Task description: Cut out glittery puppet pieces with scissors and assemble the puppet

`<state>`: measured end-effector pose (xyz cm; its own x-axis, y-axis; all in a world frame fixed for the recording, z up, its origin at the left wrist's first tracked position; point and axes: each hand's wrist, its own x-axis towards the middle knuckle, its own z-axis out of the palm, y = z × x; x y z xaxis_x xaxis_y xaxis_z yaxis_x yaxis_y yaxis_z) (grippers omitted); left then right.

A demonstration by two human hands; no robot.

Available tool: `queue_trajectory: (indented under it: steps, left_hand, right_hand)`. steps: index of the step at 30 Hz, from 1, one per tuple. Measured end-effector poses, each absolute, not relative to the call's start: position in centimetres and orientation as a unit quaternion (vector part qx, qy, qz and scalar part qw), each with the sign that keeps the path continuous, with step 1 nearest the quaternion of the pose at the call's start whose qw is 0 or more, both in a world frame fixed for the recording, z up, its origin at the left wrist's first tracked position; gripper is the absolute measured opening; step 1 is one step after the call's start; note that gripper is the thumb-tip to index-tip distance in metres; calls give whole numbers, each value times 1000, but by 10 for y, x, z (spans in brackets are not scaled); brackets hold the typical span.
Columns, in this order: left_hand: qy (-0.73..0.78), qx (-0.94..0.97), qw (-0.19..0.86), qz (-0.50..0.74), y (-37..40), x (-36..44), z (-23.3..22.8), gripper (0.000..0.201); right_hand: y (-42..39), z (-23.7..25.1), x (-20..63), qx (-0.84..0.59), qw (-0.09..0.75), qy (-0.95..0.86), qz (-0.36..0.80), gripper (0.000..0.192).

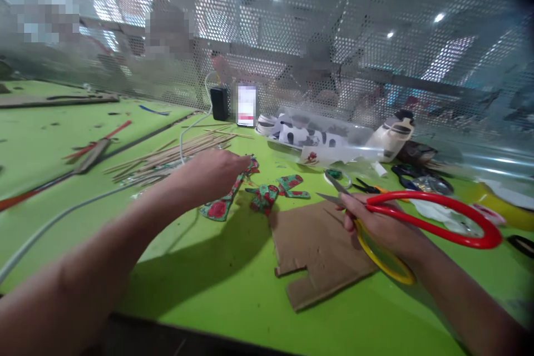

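Note:
In my right hand (371, 222) is a pair of scissors (434, 214) with one red and one yellow handle loop. Its blades point left and stand apart, above a brown cardboard piece (321, 250) with a notched edge. My left hand (219, 172) is closed, fingers down, at a green floral strip with red roses (217, 209); its fingertips are partly hidden. Just right of it lie a bunched floral piece (265, 197) and a forked floral piece (293, 185). Beyond the scissor tips rests a small green roll (332, 174).
Thin wooden sticks (183, 153) lie behind my left forearm, crossed by a white cable (83, 206). A lit phone (246, 104) and a black box (218, 103) stand by the perforated screen. A glue bottle (394, 133), pliers (367, 185) and yellow tape (507, 206) are at right.

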<state>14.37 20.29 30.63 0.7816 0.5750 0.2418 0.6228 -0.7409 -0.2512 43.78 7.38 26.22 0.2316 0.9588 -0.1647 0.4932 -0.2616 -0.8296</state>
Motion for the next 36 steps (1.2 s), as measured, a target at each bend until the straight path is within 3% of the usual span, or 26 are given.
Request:
queue_trajectory:
  steps: [3, 10, 12, 17, 21, 24, 28, 33, 36]
  left_hand:
    - [-347, -922, 163, -51, 216, 135, 299, 32]
    - [-330, -942, 57, -11, 211, 140, 300, 23]
    - [-313, -948, 50, -23, 213, 142, 302, 22]
    - [-253, -945, 85, -186, 211, 147, 304, 28]
    - [-239, -930, 42, -275, 198, 154, 297, 38]
    - [-177, -916, 15, -358, 194, 161, 288, 29]
    - [-82, -875, 25, -476, 197, 169, 274, 19]
    - [-26, -871, -11, -491, 183, 179, 263, 23]
    - [35, -891, -34, -451, 166, 184, 262, 21]
  right_hand:
    - [75, 262, 439, -716, 326, -526, 322, 59]
    - [75, 264, 440, -736, 332, -504, 305, 57]
    - [76, 263, 443, -736, 320, -541, 252, 55]
    - [89, 255, 459, -724, 165, -667, 59, 43]
    - [98, 251, 472, -725, 96, -680, 58, 19]
    - [96, 253, 477, -711, 60, -697, 71, 9]
    - [90, 257, 494, -710, 28, -700, 72, 19]
    - [86, 263, 511, -717, 48, -693, 47, 41]
    - [81, 271, 490, -683, 198, -695, 107, 37]
